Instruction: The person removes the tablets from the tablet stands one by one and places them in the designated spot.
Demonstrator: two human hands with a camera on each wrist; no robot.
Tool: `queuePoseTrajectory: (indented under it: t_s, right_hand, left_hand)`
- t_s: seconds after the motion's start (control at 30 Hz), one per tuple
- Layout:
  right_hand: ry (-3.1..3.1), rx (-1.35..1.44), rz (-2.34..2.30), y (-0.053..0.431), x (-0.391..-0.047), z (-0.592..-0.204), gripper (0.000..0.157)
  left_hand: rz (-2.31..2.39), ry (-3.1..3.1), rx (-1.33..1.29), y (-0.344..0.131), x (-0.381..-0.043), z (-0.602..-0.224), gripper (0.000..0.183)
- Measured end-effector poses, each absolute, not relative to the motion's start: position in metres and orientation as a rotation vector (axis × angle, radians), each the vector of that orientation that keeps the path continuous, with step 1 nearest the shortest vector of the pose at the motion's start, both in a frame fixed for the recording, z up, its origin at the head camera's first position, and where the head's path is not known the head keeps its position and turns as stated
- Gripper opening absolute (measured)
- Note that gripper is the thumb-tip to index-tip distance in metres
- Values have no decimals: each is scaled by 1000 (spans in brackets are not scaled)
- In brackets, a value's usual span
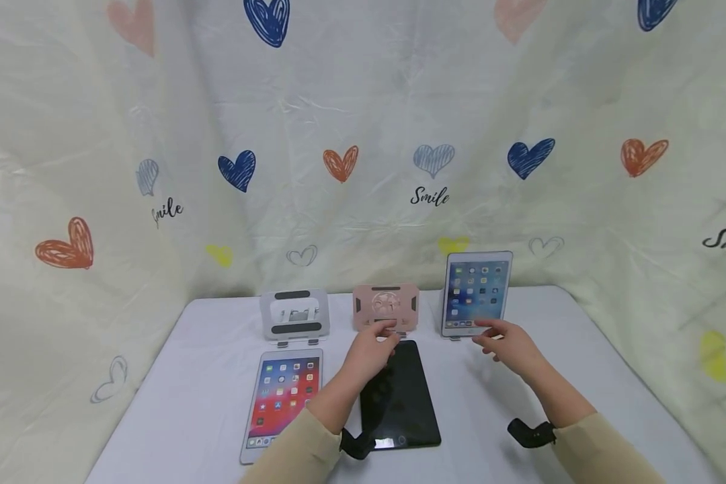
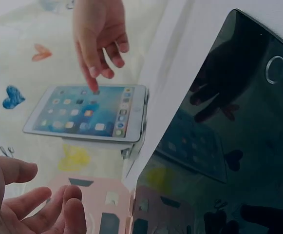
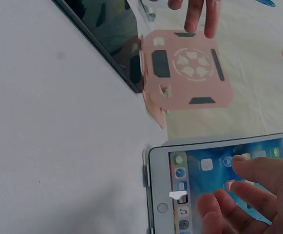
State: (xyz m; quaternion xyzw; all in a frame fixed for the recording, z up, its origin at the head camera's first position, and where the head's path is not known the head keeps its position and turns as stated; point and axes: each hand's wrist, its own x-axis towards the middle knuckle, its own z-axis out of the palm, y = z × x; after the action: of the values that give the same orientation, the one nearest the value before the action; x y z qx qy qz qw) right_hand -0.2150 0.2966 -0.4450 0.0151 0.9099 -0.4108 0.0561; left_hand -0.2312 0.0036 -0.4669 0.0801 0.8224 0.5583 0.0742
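Observation:
At the back right a white tablet with a blue home screen stands tilted up on a stand mostly hidden behind it. My right hand hovers before its lower edge, fingers loosely bent with nothing between them. In the right wrist view these fingers overlap the lit screen. My left hand, also holding nothing, is over the top end of a black tablet lying flat with its screen dark. Just beyond those fingertips a pink stand is folded up, its round cut-out facing me.
A grey-white stand is at the back left. In front of it lies a white tablet with a red and blue screen, partly covered by my left sleeve. A curtain printed with hearts hangs behind the white table.

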Motion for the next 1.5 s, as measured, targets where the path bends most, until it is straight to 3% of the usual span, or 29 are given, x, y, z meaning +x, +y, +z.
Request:
queuePoseTrajectory:
  t_s: [0.3,0.87,1.5]
  right_hand:
    - [2861,93,-1258,312,-222,-441,57]
    - [2936,295,-1425,329,-243,-439,62]
    - [2941,423,-1490,336,-266,-445,66]
  left_hand:
    - [1665,2548,270,21,-244,-461,52]
    - [1718,2470,302,62,-269,-453,47]
    - [1475,2664,299,107,-291,-432,56]
